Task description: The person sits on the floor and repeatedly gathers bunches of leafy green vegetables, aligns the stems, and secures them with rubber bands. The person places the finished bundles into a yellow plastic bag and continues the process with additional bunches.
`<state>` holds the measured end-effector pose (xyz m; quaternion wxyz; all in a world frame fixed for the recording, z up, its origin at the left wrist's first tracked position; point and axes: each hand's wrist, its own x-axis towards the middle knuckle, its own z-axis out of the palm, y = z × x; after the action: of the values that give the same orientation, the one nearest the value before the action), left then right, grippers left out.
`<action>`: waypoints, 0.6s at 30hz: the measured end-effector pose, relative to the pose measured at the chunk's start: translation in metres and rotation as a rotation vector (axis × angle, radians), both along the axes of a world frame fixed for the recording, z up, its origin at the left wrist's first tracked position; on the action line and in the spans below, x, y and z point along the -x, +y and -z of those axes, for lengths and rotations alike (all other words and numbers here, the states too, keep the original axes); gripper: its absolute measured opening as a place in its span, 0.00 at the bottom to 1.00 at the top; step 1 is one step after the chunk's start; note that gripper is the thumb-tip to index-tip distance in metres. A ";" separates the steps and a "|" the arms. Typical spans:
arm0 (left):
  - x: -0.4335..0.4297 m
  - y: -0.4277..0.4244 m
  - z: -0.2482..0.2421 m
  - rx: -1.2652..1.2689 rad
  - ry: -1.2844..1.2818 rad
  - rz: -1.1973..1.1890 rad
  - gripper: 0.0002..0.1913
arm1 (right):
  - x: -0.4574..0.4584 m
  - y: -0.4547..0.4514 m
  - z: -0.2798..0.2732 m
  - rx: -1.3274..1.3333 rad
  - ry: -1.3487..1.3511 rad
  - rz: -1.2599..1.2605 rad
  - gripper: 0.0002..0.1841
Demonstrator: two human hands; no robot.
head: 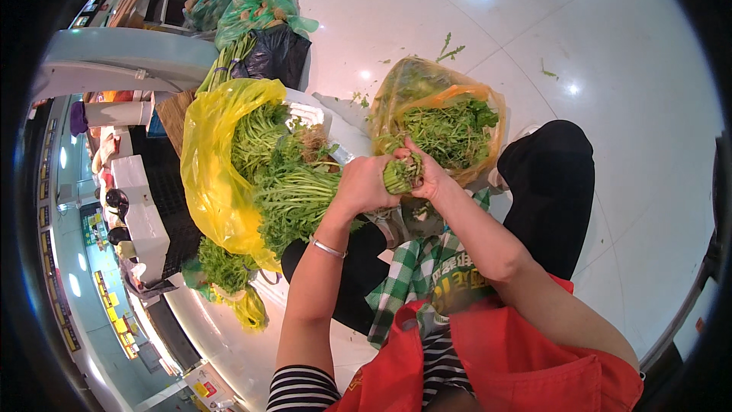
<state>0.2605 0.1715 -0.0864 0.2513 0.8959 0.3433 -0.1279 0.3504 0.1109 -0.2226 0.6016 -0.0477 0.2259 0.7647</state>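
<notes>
My left hand (368, 186) is closed around the stems of a bunch of leafy greens (398, 174). The stem ends point right, and long stalks and leaves (303, 191) spread to the left of the hand. At those ends my right hand (430, 176) grips from the other side, its thumb up and some fingers hidden behind the stems. Just beyond it, an orange-yellow plastic bag (496, 126) holds loose leaves and stem scraps (449, 131). To the left, a large yellow plastic bag (211, 177) lies open around more greens (254, 146), with roots (313, 143) showing.
Green plastic bags (257, 8) and a black bag (277, 54) stand farther off, beside tied green stalks (226, 66). More greens (223, 266) lie at lower left. White foam boxes (137, 200) and a black crate (157, 177) line the left. Leaf scraps (452, 51) lie on the tiled floor (572, 23).
</notes>
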 end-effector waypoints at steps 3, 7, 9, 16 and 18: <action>-0.005 0.003 0.008 -0.041 0.071 -0.020 0.22 | -0.009 -0.003 -0.005 0.152 -0.270 0.039 0.19; -0.021 0.004 0.025 -0.112 0.202 -0.051 0.28 | -0.037 -0.012 0.002 0.376 -0.777 0.026 0.20; -0.023 0.006 0.026 -0.114 0.230 -0.074 0.31 | -0.046 -0.018 0.008 0.437 -1.251 -0.175 0.26; -0.027 0.008 0.029 -0.186 0.271 -0.086 0.21 | -0.055 -0.030 0.006 0.481 -1.623 -0.272 0.28; -0.024 0.004 0.036 -0.272 0.213 -0.077 0.20 | -0.046 -0.033 -0.003 0.459 -1.319 -0.244 0.28</action>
<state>0.2841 0.1754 -0.1220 0.0949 0.8892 0.4162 -0.1646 0.3961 0.0780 -0.2200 0.4978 -0.6515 -0.0370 0.5712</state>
